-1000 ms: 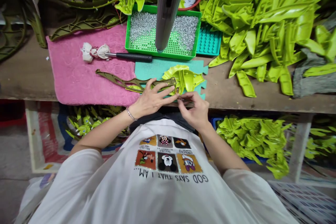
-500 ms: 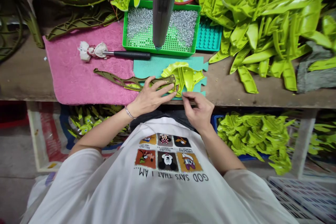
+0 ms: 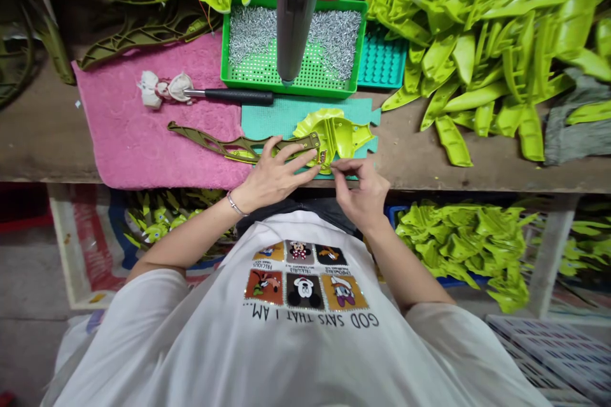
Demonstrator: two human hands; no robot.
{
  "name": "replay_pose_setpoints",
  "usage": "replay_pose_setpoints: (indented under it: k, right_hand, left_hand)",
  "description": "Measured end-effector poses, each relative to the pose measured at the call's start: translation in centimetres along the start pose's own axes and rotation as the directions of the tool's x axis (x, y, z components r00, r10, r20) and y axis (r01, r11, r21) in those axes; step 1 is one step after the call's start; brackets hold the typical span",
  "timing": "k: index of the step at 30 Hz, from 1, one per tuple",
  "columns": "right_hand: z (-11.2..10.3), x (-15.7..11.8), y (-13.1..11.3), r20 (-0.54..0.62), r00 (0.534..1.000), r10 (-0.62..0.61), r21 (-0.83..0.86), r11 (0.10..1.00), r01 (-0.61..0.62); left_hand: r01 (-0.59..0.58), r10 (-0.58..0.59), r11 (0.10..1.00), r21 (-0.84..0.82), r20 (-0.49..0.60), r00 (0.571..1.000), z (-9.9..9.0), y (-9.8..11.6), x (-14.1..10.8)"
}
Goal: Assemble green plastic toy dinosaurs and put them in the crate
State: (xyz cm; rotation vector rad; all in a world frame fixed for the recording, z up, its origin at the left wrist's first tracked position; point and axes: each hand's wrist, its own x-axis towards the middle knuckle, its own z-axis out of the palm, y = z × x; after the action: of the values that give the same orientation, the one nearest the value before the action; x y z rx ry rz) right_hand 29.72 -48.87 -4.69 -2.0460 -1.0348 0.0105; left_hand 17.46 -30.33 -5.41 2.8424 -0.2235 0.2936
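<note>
My left hand [image 3: 274, 179] lies with fingers spread over a long olive lattice part [image 3: 205, 140] and presses its right end against a bright yellow-green shell part [image 3: 344, 137]. A small coppery piece [image 3: 323, 157] shows in the shell near my left fingertips. At the shell's lower edge is my right hand [image 3: 359, 187], thumb and forefinger pinched together; anything between them is too small to make out. Both parts rest on a teal foam mat [image 3: 267, 116], the olive one reaching left over a pink cloth [image 3: 128, 140].
Behind the mat stands a green tray [image 3: 291, 88] of metal screws, under a grey vertical post [image 3: 298, 19]. A black-handled tool [image 3: 238, 96] lies left of it. Yellow-green parts [image 3: 501, 57] are heaped at the right, olive parts [image 3: 143, 38] at the back left. A blue crate [image 3: 394, 216] sits below.
The view has shifted slightly, so the tray sits higher in the picture. My left hand keeps its place on the parts; my right hand stays pinched by the shell's edge.
</note>
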Motion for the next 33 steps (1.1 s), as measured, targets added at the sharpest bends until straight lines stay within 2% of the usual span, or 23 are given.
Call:
replay_pose_setpoints:
  k: [6,11,16,19,23,26,33]
  right_hand:
    - [0.3,0.1,0.1,-0.018,1.0,-0.013,0.024,1.0,0.014]
    - [0.6,0.0,0.1,-0.032,0.999,0.012,-0.027,1.0,-0.012]
    - [0.7,-0.2,-0.5,-0.082,0.989,0.124,-0.055,0.99,-0.128]
    - [0.7,-0.1,-0.9,-0.087,0.962,0.258,-0.003,0.966,-0.259]
    - [0.4,0.2,-1.0,-0.037,0.913,0.407,0.053,0.913,-0.405]
    - [0.5,0.2,-0.9,-0.014,0.879,0.476,0.108,0.875,-0.472]
    - [1.0,0.4,-0.4,0.033,0.815,0.579,0.231,0.789,-0.57]
  left_hand:
    - [-0.007,0.007,1.0,-0.021,-0.017,1.0,0.1,0.1,-0.1]
    - [-0.004,0.004,1.0,-0.014,0.009,1.0,0.3,0.0,-0.2]
    - [-0.027,0.028,0.999,0.016,-0.007,1.0,0.3,-0.1,-0.3]
    - [-0.046,0.048,0.998,0.05,-0.035,0.998,0.3,0.0,-0.3]
    - [-0.005,0.005,1.0,-0.011,0.008,1.0,0.3,0.1,-0.2]
    - [0.02,-0.018,0.997,-0.078,0.021,1.0,0.4,0.2,-0.2]
    - [0.01,-0.01,0.999,-0.047,-0.006,1.0,0.4,0.3,-0.3]
